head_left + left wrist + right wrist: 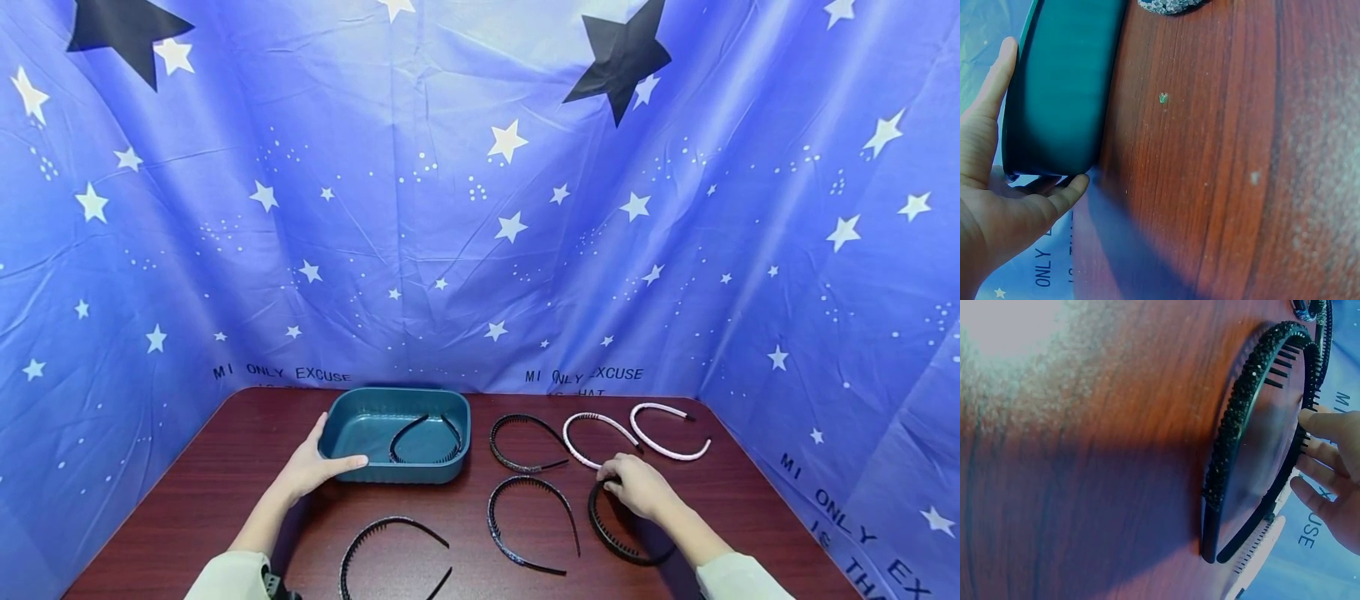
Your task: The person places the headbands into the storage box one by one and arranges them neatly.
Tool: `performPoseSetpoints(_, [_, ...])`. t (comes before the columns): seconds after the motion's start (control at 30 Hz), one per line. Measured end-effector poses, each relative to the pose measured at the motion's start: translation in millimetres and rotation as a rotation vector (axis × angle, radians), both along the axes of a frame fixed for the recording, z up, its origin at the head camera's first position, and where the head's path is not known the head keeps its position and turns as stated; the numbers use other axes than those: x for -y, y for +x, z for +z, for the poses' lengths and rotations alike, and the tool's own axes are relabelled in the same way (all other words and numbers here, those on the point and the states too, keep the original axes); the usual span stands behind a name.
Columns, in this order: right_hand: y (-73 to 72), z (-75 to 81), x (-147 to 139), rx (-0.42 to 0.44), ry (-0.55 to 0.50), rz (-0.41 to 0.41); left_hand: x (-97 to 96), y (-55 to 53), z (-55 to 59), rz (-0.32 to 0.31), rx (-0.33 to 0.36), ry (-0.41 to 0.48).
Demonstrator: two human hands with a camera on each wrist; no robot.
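Note:
My left hand (321,462) holds a teal plastic basin (397,473) at its left end. The thumb lies along the front rim and the fingers go round the end wall; the left wrist view shows the basin's side (1063,87). Inside it is a dark headband (396,439). At the right, my right hand (641,486) pinches a black headband (621,550) between thumb and fingers. The right wrist view shows this headband (1233,425) tilted on edge, with dark sparkling beads outside and comb teeth inside.
Between the hands lie a dark glittery headband (517,467), another below it (493,521), and a toothed black one (347,558) near the front edge. Two pale pink headbands (567,433) (640,431) lie at the back right. A blue star-print curtain (450,208) surrounds the wooden table (187,508).

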State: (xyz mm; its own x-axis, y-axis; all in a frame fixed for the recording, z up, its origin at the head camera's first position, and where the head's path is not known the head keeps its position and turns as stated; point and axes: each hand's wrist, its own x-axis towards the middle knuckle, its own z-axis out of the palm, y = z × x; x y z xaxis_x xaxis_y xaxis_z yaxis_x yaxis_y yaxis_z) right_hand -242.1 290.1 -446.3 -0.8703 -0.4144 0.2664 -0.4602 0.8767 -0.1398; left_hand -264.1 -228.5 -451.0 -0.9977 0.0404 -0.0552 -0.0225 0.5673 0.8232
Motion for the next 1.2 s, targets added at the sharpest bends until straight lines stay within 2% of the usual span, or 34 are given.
performPoseSetpoints(0.3, [-0.7,6.8,-1,-0.051,0.008,0.053,-0.9,1.4,1.5,-0.005,0.003,0.021])
performPoseSetpoints(0.63, [-1.3,14.9,3,-0.047,-0.004,0.08,-0.2,0.7,1.1,-0.005,0.01,0.003])
performPoseSetpoints(1.2, [-3.8,17.5,6,-0.047,0.002,0.089,-1.1,0.3,1.5,-0.002,0.005,0.007])
